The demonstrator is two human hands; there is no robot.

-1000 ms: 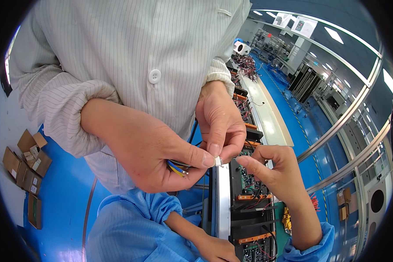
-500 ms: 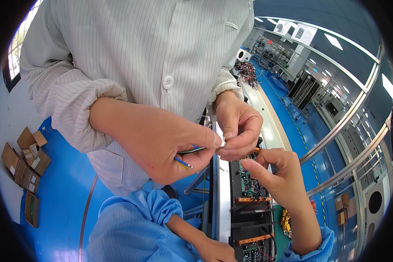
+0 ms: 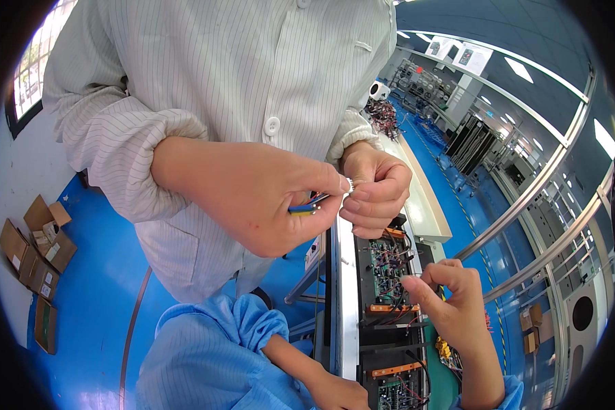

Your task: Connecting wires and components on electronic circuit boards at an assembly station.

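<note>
My right hand point(image 3: 451, 301) is raised over the bench. Its thumb and index finger are curled toward each other with a gap between them, and nothing shows in it. My left hand point(image 3: 338, 392) lies low beside the circuit boards at the lower edge, its fingers mostly cut off. Facing me, a person in a white striped coat point(image 3: 232, 75) pinches a small white connector point(image 3: 349, 185) between both hands. Short blue and yellow wires point(image 3: 306, 208) stick out of that person's fist. Below those hands is a green circuit board point(image 3: 389, 270) with black and red leads.
Orange bars point(image 3: 394, 309) cross the black frames holding the boards. Yellow parts point(image 3: 448, 347) lie on a green mat right of them. A white bench rail point(image 3: 349, 307) runs along the left. Cardboard boxes point(image 3: 41, 253) stand on the blue floor at far left.
My right hand has drawn down and to the right, away from the other person's hands. Those hands have risen slightly with the connector, uncovering more of the board. My left hand has stayed put.
</note>
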